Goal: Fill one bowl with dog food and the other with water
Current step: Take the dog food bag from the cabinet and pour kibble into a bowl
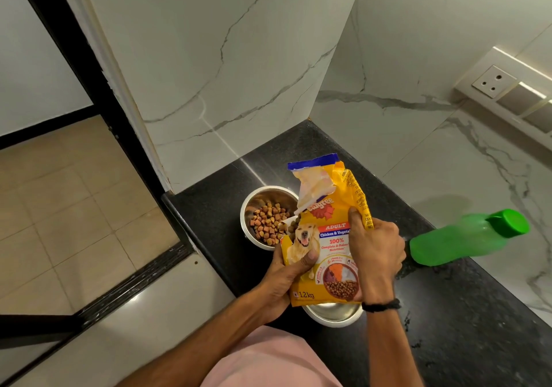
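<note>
A yellow dog food bag point(330, 237) with a torn-open top is held upright over the black counter. My left hand point(291, 270) grips its lower left edge, thumb on the front. My right hand point(375, 246) clasps its right side. Behind the bag, a steel bowl point(249, 204) holds brown kibble point(267, 222). A second steel bowl point(331, 315) sits under the bag's bottom, mostly hidden; what shows of its inside looks bare. A green water bottle point(466, 238) with a green cap stands to the right.
The black granite counter point(448, 327) ends at an edge on the left, above a tiled floor point(74, 207). White marble walls point(239, 73) close the back and right. A socket and switch panel point(513, 91) is mounted on the right wall.
</note>
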